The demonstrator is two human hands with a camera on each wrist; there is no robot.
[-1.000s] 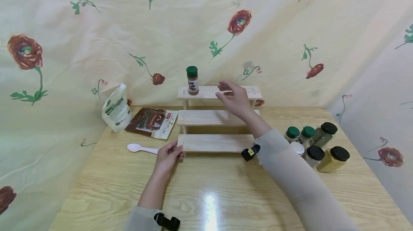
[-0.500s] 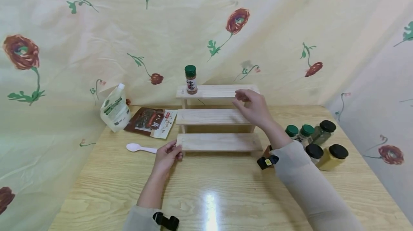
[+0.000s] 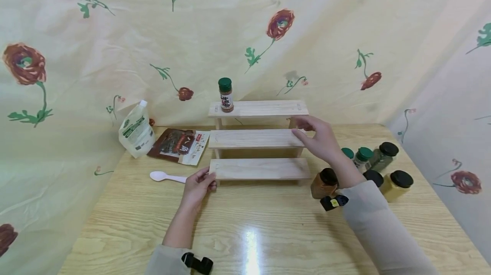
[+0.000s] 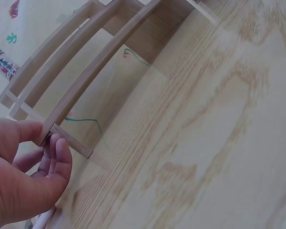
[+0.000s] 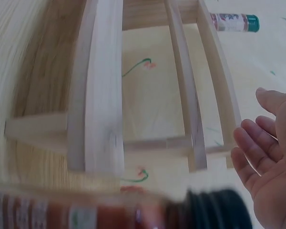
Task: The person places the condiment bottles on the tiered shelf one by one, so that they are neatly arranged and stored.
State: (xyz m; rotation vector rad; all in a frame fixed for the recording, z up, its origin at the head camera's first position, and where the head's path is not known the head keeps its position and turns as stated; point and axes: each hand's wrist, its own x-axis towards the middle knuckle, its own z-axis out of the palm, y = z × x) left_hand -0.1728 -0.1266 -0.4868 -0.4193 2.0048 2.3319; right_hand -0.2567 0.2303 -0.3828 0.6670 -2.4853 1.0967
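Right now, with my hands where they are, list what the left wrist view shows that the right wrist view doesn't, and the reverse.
Only left wrist: the left hand, gripping the end of the wooden rack.
Only right wrist: the open right hand and, close up, a dark-lidded jar.
Both: the rack, the table and the green-capped bottle.

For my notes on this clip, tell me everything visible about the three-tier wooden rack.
The three-tier wooden rack is pale, with visible grain and an open frame. Its flat boards step up toward the back, joined by slim supports at the ends. It stands upright on the table. A green-capped spice bottle stands at the left end of the top board. The left hand pinches the lowest board's left end; the right hand is by its right side, contact unclear.
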